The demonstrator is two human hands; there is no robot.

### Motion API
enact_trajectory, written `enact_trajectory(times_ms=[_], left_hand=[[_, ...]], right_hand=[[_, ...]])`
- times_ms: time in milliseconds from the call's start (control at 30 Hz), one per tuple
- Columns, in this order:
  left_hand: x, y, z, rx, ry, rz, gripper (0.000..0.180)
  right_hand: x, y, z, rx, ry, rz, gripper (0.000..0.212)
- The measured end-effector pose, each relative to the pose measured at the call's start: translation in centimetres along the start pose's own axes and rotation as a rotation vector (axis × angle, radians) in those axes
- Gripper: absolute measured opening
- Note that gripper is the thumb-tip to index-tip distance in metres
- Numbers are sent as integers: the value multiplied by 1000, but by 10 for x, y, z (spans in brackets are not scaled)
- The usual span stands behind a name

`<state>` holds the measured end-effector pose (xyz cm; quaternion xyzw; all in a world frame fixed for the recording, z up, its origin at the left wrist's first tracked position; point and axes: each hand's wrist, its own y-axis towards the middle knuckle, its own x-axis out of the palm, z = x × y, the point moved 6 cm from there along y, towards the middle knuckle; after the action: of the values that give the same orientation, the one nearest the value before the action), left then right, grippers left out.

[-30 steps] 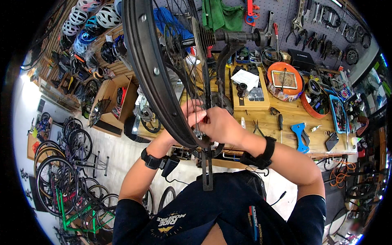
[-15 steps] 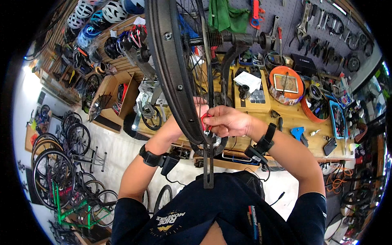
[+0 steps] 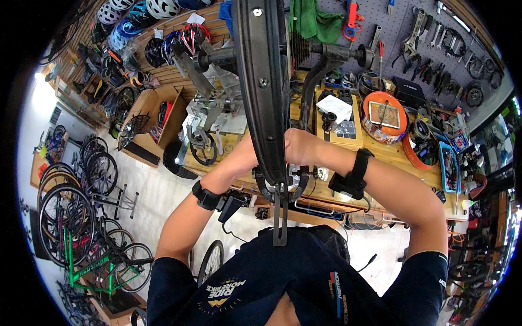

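Observation:
A bicycle wheel with a black rim [image 3: 263, 81] stands upright in a truing stand [image 3: 331, 52], with its cogs at the hub partly visible on the right. My left hand [image 3: 246, 158] reaches in at the rim's left side; its fingers are hidden behind the rim. On the other side my right hand [image 3: 303, 148] is closed close against the rim and spokes, knuckles up. What its fingers hold is out of sight. Below both hands, the stand's caliper arms [image 3: 280, 187] and a slotted metal bar [image 3: 280, 223] point toward my shirt.
The wooden workbench [image 3: 375, 182] carries an orange round tub [image 3: 383, 117], a cardboard tray [image 3: 348, 138] and a blue basket [image 3: 449, 168]. Tools hang on the pegboard [image 3: 375, 16]. An open cardboard box [image 3: 149, 127] stands left, with several bicycles [image 3: 81, 217] beyond.
The rim has turned and appears more upright. My right hand has moved up and in against the rim; the red spoke wrench it held is no longer visible.

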<state>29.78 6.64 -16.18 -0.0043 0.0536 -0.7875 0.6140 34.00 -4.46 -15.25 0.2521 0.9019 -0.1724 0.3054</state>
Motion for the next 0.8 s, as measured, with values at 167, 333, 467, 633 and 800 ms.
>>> enact_trajectory(times_ms=[167, 333, 467, 633, 800], left_hand=[[4, -7, 18, 22, 24, -60, 60], [12, -11, 29, -27, -121, -82, 57], [1, -8, 11, 32, -83, 28, 57], [6, -2, 15, 22, 63, 15, 67], [0, -4, 10, 112, 29, -18, 71]], right_hand=[[8, -4, 20, 118, 501, -247, 28], [6, 2, 26, 116, 328, -124, 29], [0, -1, 20, -50, 347, -105, 25], [10, -11, 31, -18, 796, -230, 13], [-7, -12, 10, 58, 562, -166, 5]])
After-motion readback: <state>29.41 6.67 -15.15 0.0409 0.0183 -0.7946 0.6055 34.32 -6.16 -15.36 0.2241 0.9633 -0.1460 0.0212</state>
